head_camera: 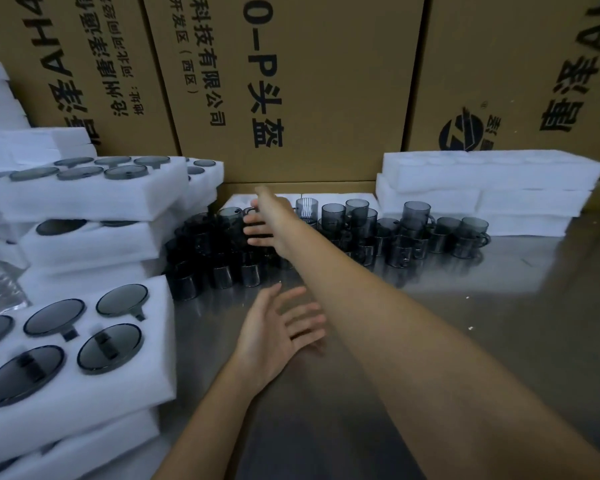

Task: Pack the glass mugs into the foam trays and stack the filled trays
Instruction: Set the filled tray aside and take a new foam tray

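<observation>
Reaching across mid-frame, right hand hides some glass mugs, fingers spread, grasp unclear; left hand open, empty. Lower-left foam tray holds mugs, stacked.

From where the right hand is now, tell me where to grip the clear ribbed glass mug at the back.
Probably the clear ribbed glass mug is best gripped round its upper wall, from above: it stands upright and proud of the dark smoked mugs, its handle unseen.

Left hand: was bare, no glove, no ring.
Right hand: was bare too.
Arms: had no sleeves, no watch, no band.
</observation>
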{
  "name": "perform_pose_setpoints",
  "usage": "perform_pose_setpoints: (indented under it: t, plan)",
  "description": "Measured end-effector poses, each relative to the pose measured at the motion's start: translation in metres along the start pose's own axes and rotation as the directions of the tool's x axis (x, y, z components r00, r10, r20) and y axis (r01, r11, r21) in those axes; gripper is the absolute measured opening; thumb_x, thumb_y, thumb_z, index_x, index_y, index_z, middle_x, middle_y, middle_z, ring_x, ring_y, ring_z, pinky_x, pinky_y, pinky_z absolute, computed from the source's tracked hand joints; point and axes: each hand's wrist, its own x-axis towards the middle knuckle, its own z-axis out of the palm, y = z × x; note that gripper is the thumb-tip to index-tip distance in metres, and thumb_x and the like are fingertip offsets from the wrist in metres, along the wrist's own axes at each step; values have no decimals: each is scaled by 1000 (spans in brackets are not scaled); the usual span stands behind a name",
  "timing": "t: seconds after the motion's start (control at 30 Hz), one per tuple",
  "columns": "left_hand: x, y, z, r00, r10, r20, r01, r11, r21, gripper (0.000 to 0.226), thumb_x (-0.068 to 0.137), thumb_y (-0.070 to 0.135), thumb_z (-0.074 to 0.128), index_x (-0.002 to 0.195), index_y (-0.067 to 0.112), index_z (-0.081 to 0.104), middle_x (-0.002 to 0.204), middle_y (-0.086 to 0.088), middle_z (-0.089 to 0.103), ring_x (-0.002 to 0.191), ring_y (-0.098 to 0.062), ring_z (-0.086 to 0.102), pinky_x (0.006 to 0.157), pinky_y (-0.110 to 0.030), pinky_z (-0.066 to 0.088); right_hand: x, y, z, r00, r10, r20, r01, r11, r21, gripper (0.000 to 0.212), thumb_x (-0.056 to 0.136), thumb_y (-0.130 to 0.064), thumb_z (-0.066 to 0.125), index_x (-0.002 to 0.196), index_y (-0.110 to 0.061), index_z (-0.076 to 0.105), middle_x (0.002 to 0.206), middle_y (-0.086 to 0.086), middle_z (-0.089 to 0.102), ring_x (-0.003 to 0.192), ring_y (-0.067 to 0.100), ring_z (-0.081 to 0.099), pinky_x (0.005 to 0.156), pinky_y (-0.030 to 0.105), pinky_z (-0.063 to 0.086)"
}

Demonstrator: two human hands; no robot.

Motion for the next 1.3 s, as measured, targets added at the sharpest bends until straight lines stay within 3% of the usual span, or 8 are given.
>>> perform_pose_setpoints:
  t: [0.2, 0.4, 0.57, 0.7, 0.8, 0.97, 1.1, 1.3]
  plan:
    - [11, -20, 37, 992, 124, 37, -129, 973, 189, 30, 101, 24, 44, 118, 9, 63, 103, -14, 72, 95, -27, 65, 86, -34, 51, -11, 25, -131, 913, -238, -332, 164, 958, -236, 24, 95, -18, 44, 82, -18, 64, 71, 2, 67, 55, 14, 54, 55, 27, 44]
    - [60, -55, 118, 978, 159, 137, -209, 805, 555, 16, 96, 14, 55, 98, 16, 71, 94, -1, 73, 85, -11, 67, 73, -18, 53, -16, 38, -245, 718, -406, -566, 68, 849, -523, 20, 97, -26, 45, 95, -17, 63, 93, 4, 69, 77, 23, 60, 64, 33, 45]
    - [112, -80, 147, 904, 272, 329, -394, 232, 889, 10, 93, 29, 58, 91, 30, 68, 90, 15, 56, 96, -11, 51, 90, -33, 42, 9, 21, -311, 689, -520, -504, -6, 692, -722, 32, 94, -21, 48, 125, -21, 59, 126, 3, 59, 111, 25, 55, 83, 36, 46]
    - [132, -81, 153, 856, 370, 360, -390, 6, 921, 8, 94, 26, 51, 90, 23, 57, 81, 6, 56, 75, -16, 54, 69, -30, 41, 46, -7, -338, 687, -591, -423, -40, 551, -834, 45, 92, -13, 49, 137, -16, 55, 138, 15, 52, 129, 31, 45, 101, 40, 41]
    - [144, -83, 156, 825, 422, 376, -350, -142, 926, 8, 95, 29, 46, 89, 24, 47, 74, 4, 57, 65, -18, 49, 63, -31, 37, 78, -25, -350, 754, -590, -287, -117, 309, -944, 58, 91, -13, 49, 148, -18, 42, 147, 12, 46, 138, 32, 33, 110, 43, 32]
    - [157, -84, 153, 821, 433, 371, -327, -174, 929, 9, 97, 31, 42, 88, 27, 40, 69, 5, 56, 60, -19, 48, 59, -32, 37, 118, -35, -364, 836, -500, -228, -248, 26, -968, 55, 96, -24, 46, 149, -27, 36, 147, 13, 39, 138, 32, 30, 114, 46, 22]
    - [157, -83, 154, 823, 437, 362, -332, -147, 932, 9, 96, 31, 43, 88, 28, 40, 71, 3, 59, 63, -21, 53, 60, -32, 37, 125, -33, -360, 815, -539, -212, -234, 28, -972, 49, 97, -22, 48, 145, -27, 40, 144, 10, 41, 135, 32, 35, 114, 51, 17]
    - [157, -81, 155, 863, 417, 284, -290, -51, 956, 16, 90, 43, 50, 85, 28, 53, 77, 4, 66, 79, -23, 64, 65, -30, 38, 88, -54, -327, 663, -734, -148, -144, 69, -987, 45, 96, -14, 46, 139, -26, 46, 136, 5, 50, 134, 37, 35, 116, 55, 9]
